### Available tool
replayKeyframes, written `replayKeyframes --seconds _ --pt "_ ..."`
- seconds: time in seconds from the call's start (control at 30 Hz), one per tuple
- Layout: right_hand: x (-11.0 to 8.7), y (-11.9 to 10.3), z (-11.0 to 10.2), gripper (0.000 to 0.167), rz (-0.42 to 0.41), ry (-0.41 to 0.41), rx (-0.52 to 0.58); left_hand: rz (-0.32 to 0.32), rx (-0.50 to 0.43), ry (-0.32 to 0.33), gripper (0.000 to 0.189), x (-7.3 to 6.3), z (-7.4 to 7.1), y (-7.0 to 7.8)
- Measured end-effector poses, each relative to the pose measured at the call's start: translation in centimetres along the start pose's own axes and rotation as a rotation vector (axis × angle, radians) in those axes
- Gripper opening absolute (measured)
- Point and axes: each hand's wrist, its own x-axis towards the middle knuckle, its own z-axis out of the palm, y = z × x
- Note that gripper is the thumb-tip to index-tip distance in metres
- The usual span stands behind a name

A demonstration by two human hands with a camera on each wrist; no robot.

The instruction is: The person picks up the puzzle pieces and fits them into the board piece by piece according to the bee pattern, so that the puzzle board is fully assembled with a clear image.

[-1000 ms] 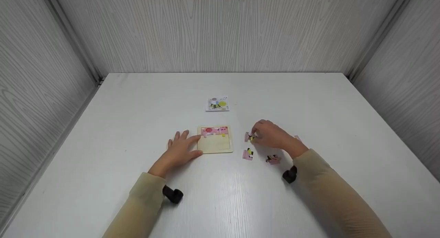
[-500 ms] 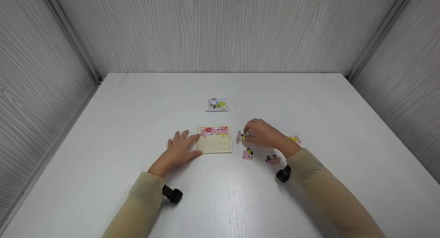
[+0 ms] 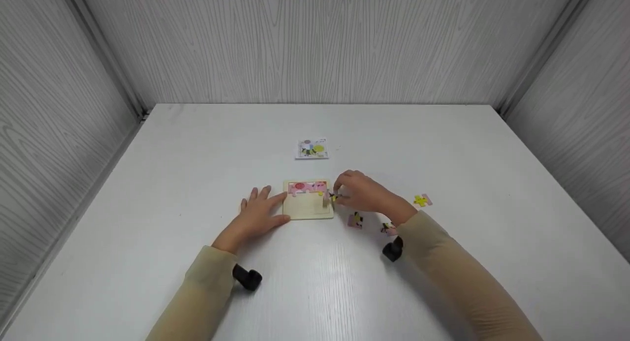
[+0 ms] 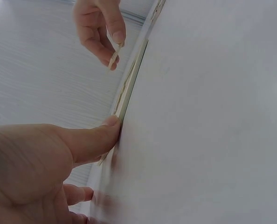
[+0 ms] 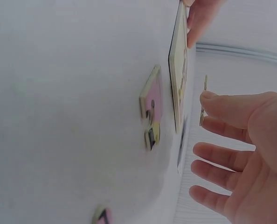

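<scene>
A square wooden puzzle tray (image 3: 306, 212) lies flat on the table, its top strip filled with pink pieces (image 3: 307, 187) and its lower part bare wood. My left hand (image 3: 258, 215) rests at the tray's left edge, thumb and forefinger touching the rim and the other fingers spread on the table. Between thumb and forefinger, my right hand (image 3: 366, 192) pinches a jigsaw piece (image 3: 326, 199), held tilted just above the tray's right edge. In the right wrist view the held piece (image 5: 205, 84) appears edge-on, clear of the table.
Loose jigsaw pieces lie right of the tray: a pink one with yellow and black (image 3: 355, 220), a pink and black one (image 3: 388, 228) partly behind the right cuff, and a yellow and pink one (image 3: 422, 200). A bee picture card (image 3: 312, 148) lies behind the tray.
My right hand has moved left with its pinched piece, from among the loose pieces to the tray's right edge. That uncovers the yellow and pink piece. The left hand stays put.
</scene>
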Motion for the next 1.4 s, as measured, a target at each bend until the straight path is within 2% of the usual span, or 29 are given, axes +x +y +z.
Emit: replayKeyframes --seconds 0.23,0.47,0.67,0.93,1.23,1.4 --pt "0.7 -0.9 0.3 0.023 0.009 -0.016 0.010 0.003 0.005 0.000 0.064 0.0 0.0 -0.1" --pt "1.1 -1.7 0.7 0.021 -0.083 0.011 -0.009 0.027 -0.029 0.023 0.062 -0.2 -0.1 -0.1" --pt "1.7 -2.7 0.9 0.025 -0.019 -0.024 -0.012 0.021 -0.023 0.019 0.062 -0.2 0.0 0.0" --pt "2.2 -3.4 1.4 0.029 -0.057 -0.025 0.002 0.021 -0.009 0.017 0.062 -0.2 0.0 -0.1" --pt "3.2 -4.4 2.0 0.033 0.015 -0.059 0.001 0.011 -0.004 0.014 0.062 -0.3 -0.1 0.0" --pt "3.4 -4.5 2.1 0.032 -0.017 -0.051 -0.036 0.022 0.006 0.015 0.062 -0.2 0.0 0.0"
